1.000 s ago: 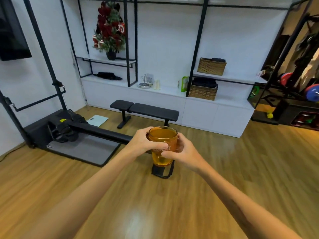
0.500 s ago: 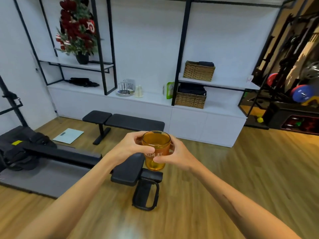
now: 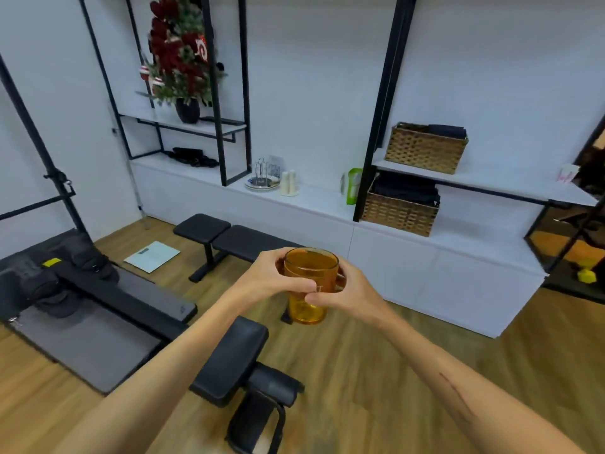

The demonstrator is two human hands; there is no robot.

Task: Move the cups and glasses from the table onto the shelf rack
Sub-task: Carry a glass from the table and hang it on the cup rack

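Home gym: weight bench [image 3: 244, 239], treadmill [image 3: 98, 309], wall shelving [image 3: 484, 186].

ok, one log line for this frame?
phase: carry | object: amber glass cup, upright | left hand: gripping | right hand: gripping | white shelf rack: ahead, not reached

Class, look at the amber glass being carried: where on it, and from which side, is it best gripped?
Grip the amber glass round its middle wall, from the sides, as the left hand and right hand do. It stands upright with an open rim, so a side grip likely keeps it level.
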